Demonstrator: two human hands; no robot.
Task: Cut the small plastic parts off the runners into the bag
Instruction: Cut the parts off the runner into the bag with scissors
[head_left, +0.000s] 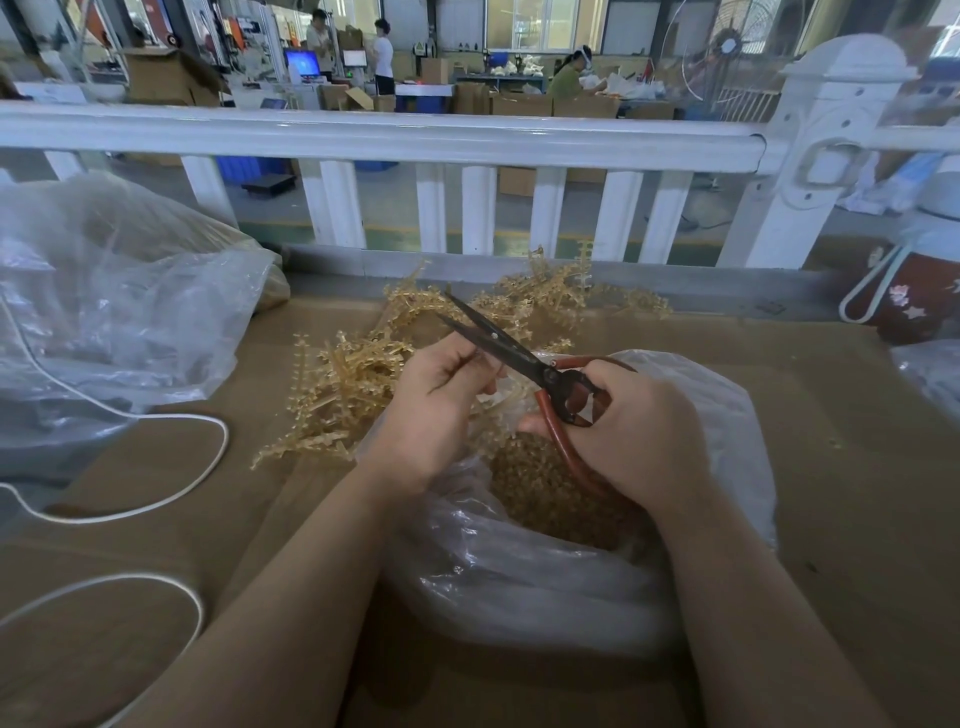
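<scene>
My right hand (631, 431) grips the red handles of black-bladed scissors (498, 340), whose blades stand slightly apart and point up and left. My left hand (441, 405) has its fingers curled, pinching a thin amber runner right beside the blades; the runner is mostly hidden by the fingers. Both hands hover over an open clear plastic bag (524, 577) holding several small amber cut parts (540, 483). A pile of amber runners (353, 384) with parts still attached lies on the cardboard behind and left of the bag.
The work surface is brown cardboard (831, 467). A large crumpled clear bag (114, 312) sits at the left, with a white cord (171, 499) looping in front of it. A white railing (415, 140) runs along the far edge. A dark red patterned bag (914, 296) stands at the right.
</scene>
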